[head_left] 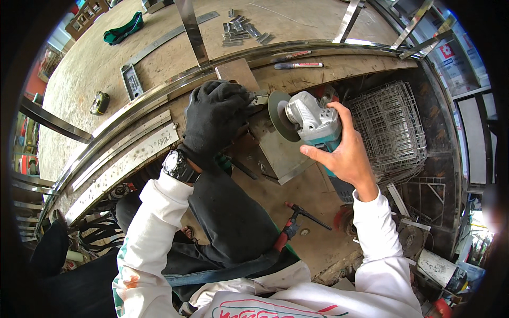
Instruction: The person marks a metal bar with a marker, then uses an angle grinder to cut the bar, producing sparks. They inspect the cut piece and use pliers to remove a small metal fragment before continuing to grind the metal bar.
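My right hand [350,153], bare, is wrapped round the body of a teal and silver angle grinder [314,117]. Its thin disc [279,117] faces left, close to the tip of a small metal piece [261,97]. That piece sticks out from the curled fingers of my left hand [216,114], which wears a black glove and grips it by the bench edge. Whether the disc touches the metal or spins, I cannot tell. Behind the glove lies a flat brown block [237,73]. Several short cut metal pieces [241,29] lie heaped farther back on the bench.
A shiny metal frame [159,100] curves across the bench [159,69]. Markers [298,65], a tape measure [99,103], a steel square [132,82] and a green cloth [123,28] lie there. Wire racks [389,127] stand at right; a red-and-black tool [289,228] is below.
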The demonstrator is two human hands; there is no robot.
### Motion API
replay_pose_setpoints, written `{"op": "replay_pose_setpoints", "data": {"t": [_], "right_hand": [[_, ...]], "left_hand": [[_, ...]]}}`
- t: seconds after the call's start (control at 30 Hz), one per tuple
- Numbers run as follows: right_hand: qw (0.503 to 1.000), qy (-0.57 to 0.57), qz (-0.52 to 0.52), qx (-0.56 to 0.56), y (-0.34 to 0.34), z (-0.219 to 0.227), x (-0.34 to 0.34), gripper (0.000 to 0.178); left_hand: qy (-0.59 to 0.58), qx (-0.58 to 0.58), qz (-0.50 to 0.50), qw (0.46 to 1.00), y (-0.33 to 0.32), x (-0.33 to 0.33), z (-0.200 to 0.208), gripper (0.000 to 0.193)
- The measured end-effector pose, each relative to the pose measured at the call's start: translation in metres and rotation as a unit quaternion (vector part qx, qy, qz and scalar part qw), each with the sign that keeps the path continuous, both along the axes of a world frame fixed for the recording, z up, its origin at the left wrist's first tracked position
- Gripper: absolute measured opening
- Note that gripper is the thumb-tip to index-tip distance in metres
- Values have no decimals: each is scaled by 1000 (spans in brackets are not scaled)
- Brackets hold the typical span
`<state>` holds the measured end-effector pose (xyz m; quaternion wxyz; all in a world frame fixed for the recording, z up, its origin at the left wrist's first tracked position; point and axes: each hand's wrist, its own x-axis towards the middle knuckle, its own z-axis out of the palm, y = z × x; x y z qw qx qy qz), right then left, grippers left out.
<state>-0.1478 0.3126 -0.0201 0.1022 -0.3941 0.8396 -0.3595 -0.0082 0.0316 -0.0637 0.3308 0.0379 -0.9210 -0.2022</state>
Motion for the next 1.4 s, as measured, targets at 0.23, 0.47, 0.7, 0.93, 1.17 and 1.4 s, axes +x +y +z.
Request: {"op": "replay_pose_setpoints", "data": {"t": [0.23, 0.47, 0.7, 0.93, 1.17, 1.4], "right_hand": [[998, -5, -30, -52, -12, -23, 19, 98], [996, -35, -31, -80, 7, -45, 30, 101], [996, 26, -41, -82, 22, -39, 28, 100], [993, -30, -45, -102, 8, -32, 28, 98], [997, -21, -30, -72, -3, -22, 27, 98], [998, 28, -3, -60, -14, -13, 26, 97]], "left_hand": [[-17, -26, 21, 999, 4, 2, 3, 31], [-23, -39, 18, 999, 3, 4, 6, 31], [-151, 293, -17, 944, -7, -6, 34, 29], [-100, 103, -43, 989, -29, -24, 36, 19], [-75, 172, -31, 982, -30, -24, 17, 21], [-94, 148, -46, 983, -35, -25, 17, 15]]}}
